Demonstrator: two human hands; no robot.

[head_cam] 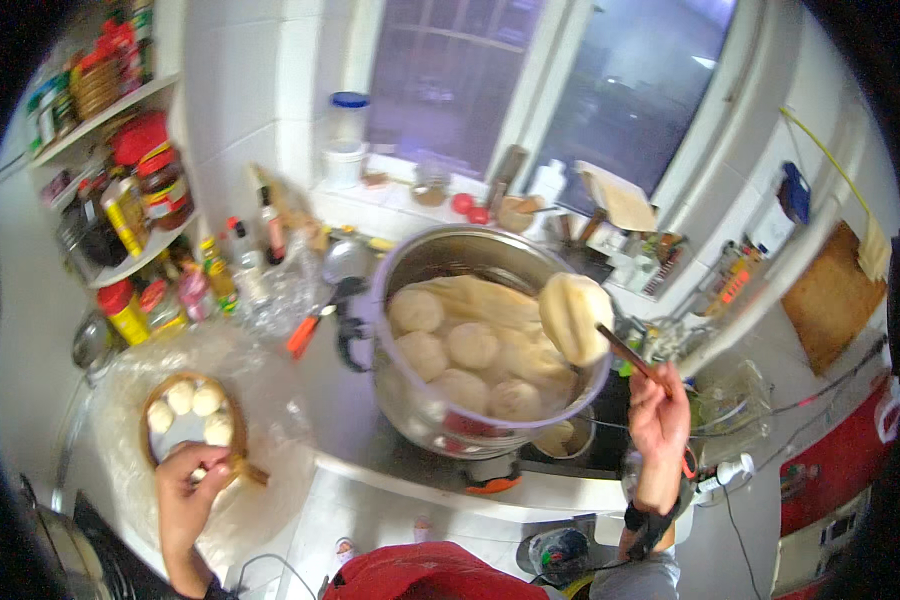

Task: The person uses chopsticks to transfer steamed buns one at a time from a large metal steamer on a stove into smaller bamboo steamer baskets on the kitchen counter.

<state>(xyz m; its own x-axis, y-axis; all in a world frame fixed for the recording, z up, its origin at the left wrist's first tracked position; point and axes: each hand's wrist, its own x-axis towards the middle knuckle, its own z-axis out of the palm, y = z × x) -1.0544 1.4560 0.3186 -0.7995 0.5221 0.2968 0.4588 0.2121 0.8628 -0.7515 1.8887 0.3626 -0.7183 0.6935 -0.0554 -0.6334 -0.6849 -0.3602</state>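
Observation:
My right hand (658,412) grips brown wooden chopsticks (634,356). At their tips a pale, creased steamed bun (576,319) is held up over the right rim of a large steel pot (439,442). Several round white buns (472,345) sit inside the pot, beside a crumpled damp cloth (480,296). On the left, my left hand (187,480) is closed at the near edge of a small round basket (148,435) with a wooden rim and handle. Several buns (206,400) lie along its inner edge. My fingers partly hide the basket's near side.
Under the pot is a dark cooktop, with a smaller pan (577,439) at the pot's near right. An orange-handled tool (304,335) lies left of it. Clear plastic sheeting (270,405) surrounds the basket. Bottles and jars (165,187) crowd the left shelves.

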